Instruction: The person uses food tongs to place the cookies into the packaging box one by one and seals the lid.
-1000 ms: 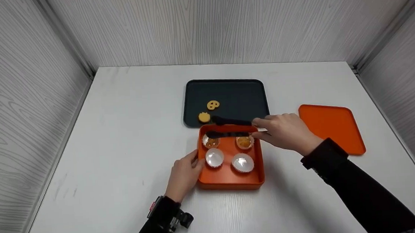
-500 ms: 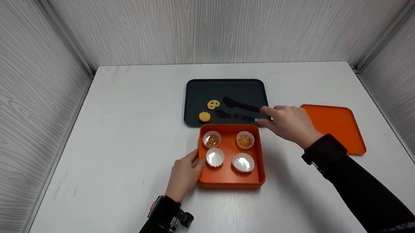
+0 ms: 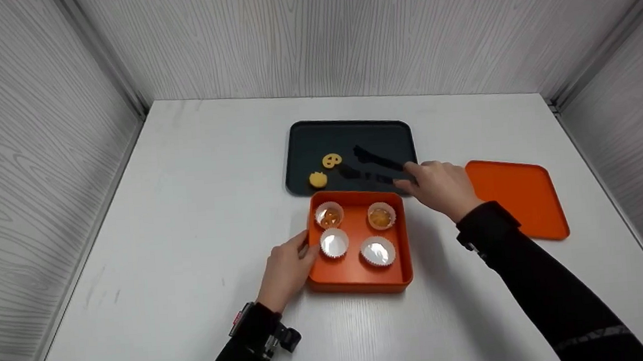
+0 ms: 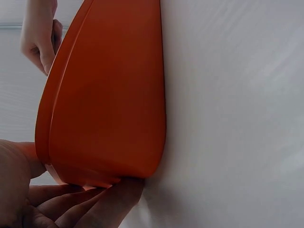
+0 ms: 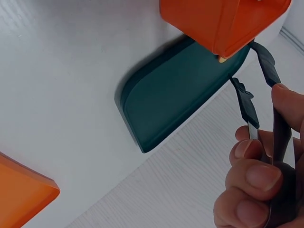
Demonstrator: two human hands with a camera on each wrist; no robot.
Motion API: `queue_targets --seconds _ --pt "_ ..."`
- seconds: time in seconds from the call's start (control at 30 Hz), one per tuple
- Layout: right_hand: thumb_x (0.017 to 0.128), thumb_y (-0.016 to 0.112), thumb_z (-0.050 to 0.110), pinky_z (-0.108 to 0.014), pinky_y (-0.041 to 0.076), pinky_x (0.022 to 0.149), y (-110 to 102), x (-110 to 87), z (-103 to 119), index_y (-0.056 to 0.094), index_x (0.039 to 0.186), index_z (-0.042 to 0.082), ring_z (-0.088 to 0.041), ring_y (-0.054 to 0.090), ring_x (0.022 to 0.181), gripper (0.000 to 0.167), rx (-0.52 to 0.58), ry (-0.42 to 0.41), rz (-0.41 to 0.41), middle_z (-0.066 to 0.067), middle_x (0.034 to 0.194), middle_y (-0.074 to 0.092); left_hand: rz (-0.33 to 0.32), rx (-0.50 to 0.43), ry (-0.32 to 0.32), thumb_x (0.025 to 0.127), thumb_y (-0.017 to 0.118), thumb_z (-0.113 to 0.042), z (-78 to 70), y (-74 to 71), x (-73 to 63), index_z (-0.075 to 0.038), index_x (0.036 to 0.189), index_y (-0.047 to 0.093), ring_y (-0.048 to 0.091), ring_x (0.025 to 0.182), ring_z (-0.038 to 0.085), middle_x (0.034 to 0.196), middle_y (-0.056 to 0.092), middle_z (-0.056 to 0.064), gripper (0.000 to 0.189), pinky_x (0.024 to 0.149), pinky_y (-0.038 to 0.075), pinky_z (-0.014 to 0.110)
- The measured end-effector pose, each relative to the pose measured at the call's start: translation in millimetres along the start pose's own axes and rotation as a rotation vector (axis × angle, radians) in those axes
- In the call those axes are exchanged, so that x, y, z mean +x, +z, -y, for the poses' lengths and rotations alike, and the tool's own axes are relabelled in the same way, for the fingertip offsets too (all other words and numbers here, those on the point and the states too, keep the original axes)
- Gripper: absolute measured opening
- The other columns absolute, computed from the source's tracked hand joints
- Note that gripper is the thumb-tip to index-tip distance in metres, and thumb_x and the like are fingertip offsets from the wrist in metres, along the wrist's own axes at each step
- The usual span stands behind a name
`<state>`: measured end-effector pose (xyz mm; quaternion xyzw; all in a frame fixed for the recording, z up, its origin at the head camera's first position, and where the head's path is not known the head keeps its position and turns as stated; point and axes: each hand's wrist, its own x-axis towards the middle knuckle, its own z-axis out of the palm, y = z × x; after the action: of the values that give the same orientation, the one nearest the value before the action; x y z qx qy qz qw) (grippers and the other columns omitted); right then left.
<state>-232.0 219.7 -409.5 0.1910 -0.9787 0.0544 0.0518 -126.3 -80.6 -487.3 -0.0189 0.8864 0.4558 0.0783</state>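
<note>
In the head view my left hand [image 3: 286, 269] grips the left side of an orange lunch box [image 3: 360, 286], thumb near its rim and fingers along the outer wall. Four would-be cake spots hold white paper cups: a back-left cup [image 3: 322, 210] has a pretzel-shaped cookie in it, a back-right cup [image 3: 380, 206] a yellowish piece. The front-left cup [image 3: 334, 242] and front-right cup [image 3: 377, 251] show bare insides. My right hand [image 3: 442, 188] holds black tongs [image 5: 282, 128], tips apart, over the dark green tray [image 3: 352, 130]. A pretzel-shaped cookie [image 3: 332, 160] and a roundish yellow cookie [image 3: 318, 180] lie there.
An orange lid [image 3: 518, 198] lies flat on the white table [image 3: 188, 212] to the right. The tray sits directly behind the box. Grey wood-grain panels [image 3: 311, 34] close off the back and both sides.
My right hand has carried the tongs from above the box's back edge to over the tray, to the right of the cookies. My left hand stays on the box.
</note>
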Motion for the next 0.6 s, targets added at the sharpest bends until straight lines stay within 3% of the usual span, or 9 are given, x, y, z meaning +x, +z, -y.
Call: queue_targets --seconds 0.13,0.27,0.6 --pt "0.097 0.069 0.042 -0.036 0.042 0.048 5.5 6.4 1.1 0.065 0.092 0.006 -0.030 0.056 0.057 0.037 0.019 0.021 0.026 -0.007 0.059 0.050 0.002 -0.001 -0.007 0.103 0.063 -0.027 -1.1 -0.5 0.3 -0.002 0.147 0.054 0.056 0.134 0.027 0.144 0.060 0.015 0.051 0.111 0.046 0.045" --pt "0.097 0.069 0.041 -0.038 0.048 0.052 10.5 12.6 2.8 0.066 0.090 0.005 -0.029 0.057 0.058 0.036 0.038 0.037 0.052 -0.007 0.059 0.050 0.013 -0.005 -0.025 0.103 0.062 -0.027 -1.9 -0.6 0.9 -0.003 0.148 0.054 0.055 0.135 0.026 0.144 0.060 0.013 0.051 0.112 0.046 0.045" --pt "0.099 0.068 0.039 -0.045 0.059 0.066 17.9 26.1 16.4 0.070 0.108 -0.001 -0.032 0.066 0.070 0.041 0.064 0.063 0.118 -0.013 0.070 0.061 0.000 -0.007 -0.004 0.103 0.062 -0.026 -1.2 0.1 0.3 -0.003 0.147 0.055 0.056 0.134 0.026 0.143 0.061 0.013 0.050 0.111 0.046 0.044"
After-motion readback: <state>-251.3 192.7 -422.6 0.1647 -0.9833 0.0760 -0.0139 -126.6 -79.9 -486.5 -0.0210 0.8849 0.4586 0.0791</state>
